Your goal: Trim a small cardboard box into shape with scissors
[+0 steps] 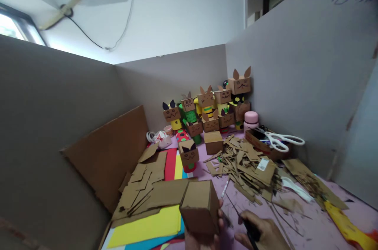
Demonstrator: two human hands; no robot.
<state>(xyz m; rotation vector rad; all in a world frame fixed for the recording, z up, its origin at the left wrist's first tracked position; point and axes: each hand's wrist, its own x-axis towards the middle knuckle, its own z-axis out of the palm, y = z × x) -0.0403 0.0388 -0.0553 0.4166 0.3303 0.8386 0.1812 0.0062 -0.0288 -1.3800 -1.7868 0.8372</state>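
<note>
My left hand (203,238) sits at the bottom edge, closed round a small open-topped cardboard box (198,205); only a thumb and fingertips show. Just to its right my right hand (261,234) is closed on a thin dark-handled tool (248,226), whose point reaches up and left toward the box. A white pen (225,187) lies on the pink table (298,230) just beyond the hands.
Several cardboard box figures with ears (211,106) stand at the back. A heap of cardboard scraps (251,163) lies right of centre. White scissors (280,139) rest on a box. Coloured paper sheets (147,226) and cardboard pieces (147,187) lie left. Grey partitions (295,84) enclose the desk.
</note>
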